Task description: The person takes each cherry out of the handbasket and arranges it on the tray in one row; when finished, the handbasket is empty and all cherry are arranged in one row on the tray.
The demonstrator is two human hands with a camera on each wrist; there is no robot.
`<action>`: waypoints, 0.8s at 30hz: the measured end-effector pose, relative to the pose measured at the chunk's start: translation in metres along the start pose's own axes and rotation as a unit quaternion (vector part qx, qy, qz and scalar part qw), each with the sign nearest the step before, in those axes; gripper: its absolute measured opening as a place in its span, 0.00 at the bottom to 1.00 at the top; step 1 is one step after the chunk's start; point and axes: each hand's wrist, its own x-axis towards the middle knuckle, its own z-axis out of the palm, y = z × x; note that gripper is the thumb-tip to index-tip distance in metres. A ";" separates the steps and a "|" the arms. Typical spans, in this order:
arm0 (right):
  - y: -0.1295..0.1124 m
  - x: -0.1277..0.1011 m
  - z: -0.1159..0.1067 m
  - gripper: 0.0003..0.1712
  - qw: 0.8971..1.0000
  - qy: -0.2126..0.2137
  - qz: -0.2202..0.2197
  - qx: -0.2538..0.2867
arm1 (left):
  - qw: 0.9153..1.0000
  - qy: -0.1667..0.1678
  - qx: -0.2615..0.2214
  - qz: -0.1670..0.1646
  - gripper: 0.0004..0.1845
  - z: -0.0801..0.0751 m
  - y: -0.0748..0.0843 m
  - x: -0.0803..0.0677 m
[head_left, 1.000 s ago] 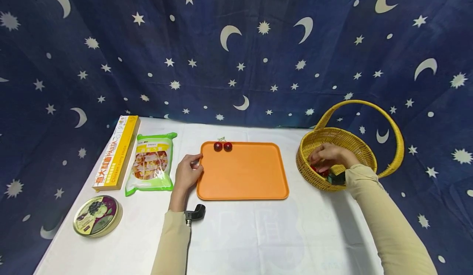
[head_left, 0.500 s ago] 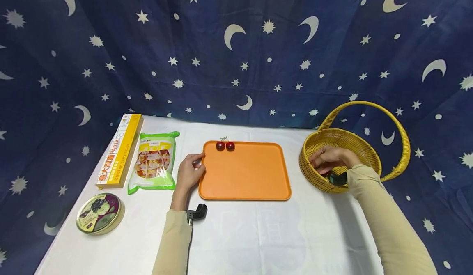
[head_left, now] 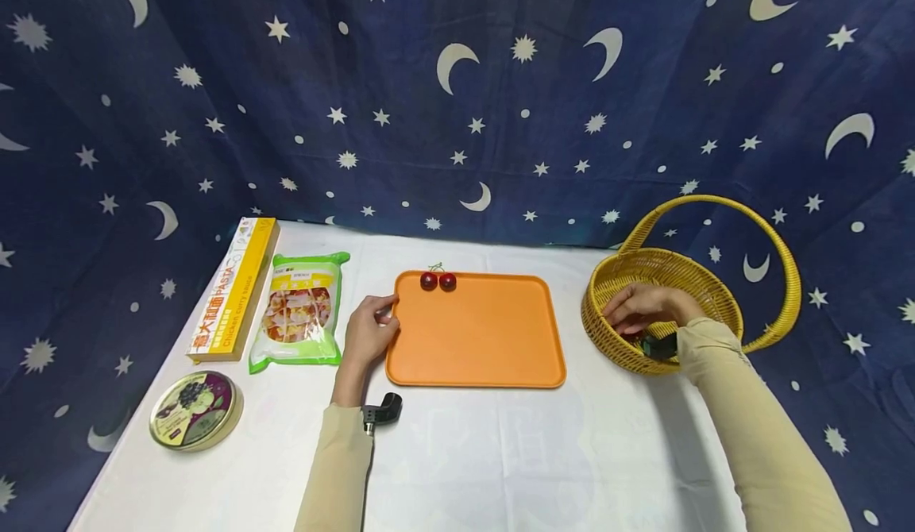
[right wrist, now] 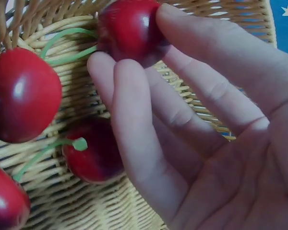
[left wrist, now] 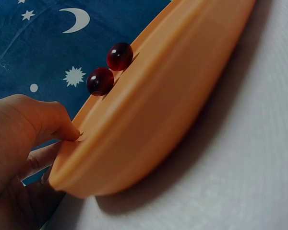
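From here I see the left hand [head_left: 367, 340] pinch the orange tray [head_left: 475, 333]; the right hand [head_left: 649, 305] grips a cherry [right wrist: 130, 28] inside the basket [head_left: 613, 345].

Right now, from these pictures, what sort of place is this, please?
Probably an indoor tabletop staged for recording: a blue starry cloth hangs behind a white-covered table with an orange tray, and a black device sits at the left wrist.

Free room lies between tray [head_left: 475, 329] and basket [head_left: 608, 341]; the handle [head_left: 792, 290] stands in the way at the basket's far right.
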 end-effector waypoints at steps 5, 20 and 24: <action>-0.003 -0.011 -0.005 0.16 0.999 0.015 -0.031 -0.001 | 1.000 -0.002 -0.002 0.004 0.23 0.000 0.002 0.001; -0.011 -0.038 -0.012 0.19 0.982 0.121 -0.144 0.029 | 1.000 -0.007 0.002 0.002 0.23 -0.002 0.002 0.000; -0.018 -0.043 -0.010 0.24 0.974 0.167 -0.154 0.012 | 1.000 -0.007 0.003 0.002 0.23 -0.001 0.002 -0.001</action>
